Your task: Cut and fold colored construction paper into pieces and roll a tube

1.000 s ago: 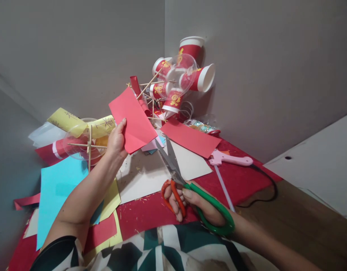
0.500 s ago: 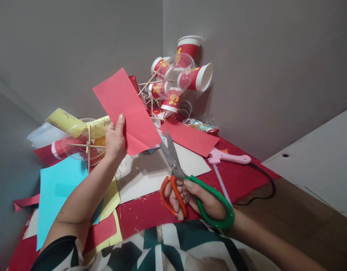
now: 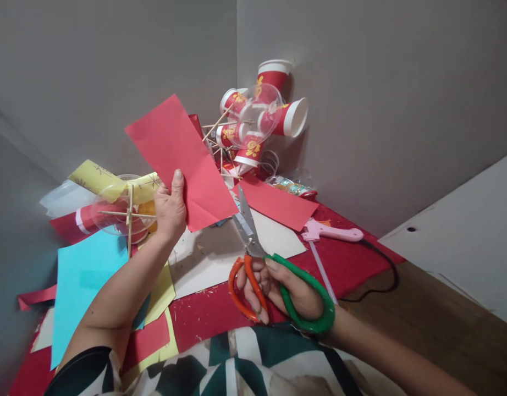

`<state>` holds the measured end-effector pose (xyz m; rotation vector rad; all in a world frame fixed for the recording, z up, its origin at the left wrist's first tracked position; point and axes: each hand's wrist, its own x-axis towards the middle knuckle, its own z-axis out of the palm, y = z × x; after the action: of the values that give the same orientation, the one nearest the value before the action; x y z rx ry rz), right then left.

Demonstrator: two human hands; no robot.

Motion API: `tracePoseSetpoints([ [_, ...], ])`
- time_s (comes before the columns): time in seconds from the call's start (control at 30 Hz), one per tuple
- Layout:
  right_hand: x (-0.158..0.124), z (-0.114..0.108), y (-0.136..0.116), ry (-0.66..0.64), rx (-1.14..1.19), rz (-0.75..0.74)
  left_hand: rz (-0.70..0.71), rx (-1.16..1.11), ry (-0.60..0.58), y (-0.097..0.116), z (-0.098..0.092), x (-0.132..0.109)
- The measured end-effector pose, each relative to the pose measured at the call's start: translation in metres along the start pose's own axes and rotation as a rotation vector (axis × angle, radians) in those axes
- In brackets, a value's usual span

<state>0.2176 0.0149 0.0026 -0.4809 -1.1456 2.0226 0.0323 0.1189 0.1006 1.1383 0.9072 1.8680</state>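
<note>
My left hand (image 3: 171, 208) grips a sheet of red paper (image 3: 181, 159) by its lower left edge, thumb on the front and the fingers behind it. The sheet is held up and slanted above the table. In my right hand (image 3: 278, 289) is a pair of scissors (image 3: 250, 228) with one orange and one green handle. The blades are parted and point up, close to the sheet's lower right corner; I cannot tell whether they touch it. Under them lie another red sheet (image 3: 280, 203) and a white board (image 3: 208, 269).
Red-and-white paper cups (image 3: 274, 77) on a clear disc with sticks stand at the back. A second stick-and-disc piece (image 3: 128, 212) is on the left, near blue paper (image 3: 88, 275). A pink glue gun (image 3: 334, 231) with a black cord lies right on the red table cover (image 3: 212, 313).
The scissors have shifted slightly left, closer to the red sheet's corner. The sheet has tilted a little to the left, and my left hand keeps its hold.
</note>
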Motion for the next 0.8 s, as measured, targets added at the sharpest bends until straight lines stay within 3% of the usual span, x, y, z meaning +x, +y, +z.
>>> tracePoseSetpoints([
  [0.5,0.0035,0.0047,0.0011,0.025,0.069,0.004,0.020,0.085,0.065,-0.0034,-0.0022,0.0016],
  [0.8,0.0042,0.0041,0.0072,-0.128,0.245,-0.002,0.053,0.136,0.097,-0.0016,-0.0008,-0.0019],
])
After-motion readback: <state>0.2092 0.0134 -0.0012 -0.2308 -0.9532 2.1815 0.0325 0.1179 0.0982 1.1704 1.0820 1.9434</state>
